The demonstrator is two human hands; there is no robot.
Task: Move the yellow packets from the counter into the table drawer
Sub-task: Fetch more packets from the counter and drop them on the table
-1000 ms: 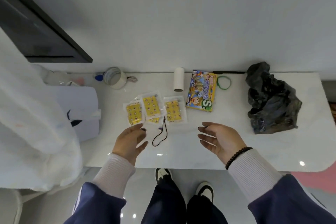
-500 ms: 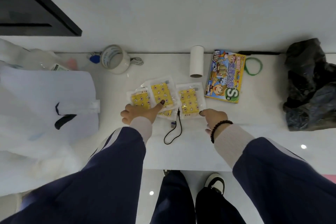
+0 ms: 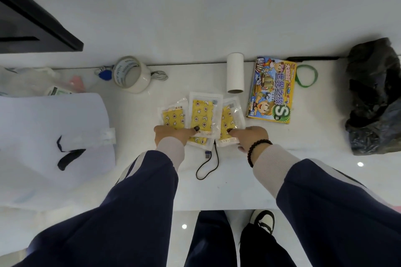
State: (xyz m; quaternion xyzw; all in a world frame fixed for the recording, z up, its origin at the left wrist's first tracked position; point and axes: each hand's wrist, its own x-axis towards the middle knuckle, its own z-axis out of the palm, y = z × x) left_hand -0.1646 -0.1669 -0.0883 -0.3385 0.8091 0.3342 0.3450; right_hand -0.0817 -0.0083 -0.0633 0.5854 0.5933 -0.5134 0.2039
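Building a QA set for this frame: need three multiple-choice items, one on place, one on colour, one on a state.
1. Where does the white cardboard tube lie?
A. between the tape roll and the comic book
B. on the black bag
C. under the packets

2. What colour is the wristband beside the comic book?
A. red
B. green
C. blue

3. What are the hands doing?
A. both hang idle off the counter
B. both are on the yellow packets
C. one lifts the tape roll

Key: 1 A, the tube lies right of the tape and left of the book. 2 B, the loop is green. 3 B, the left hand and right hand both rest fingers on the packets.
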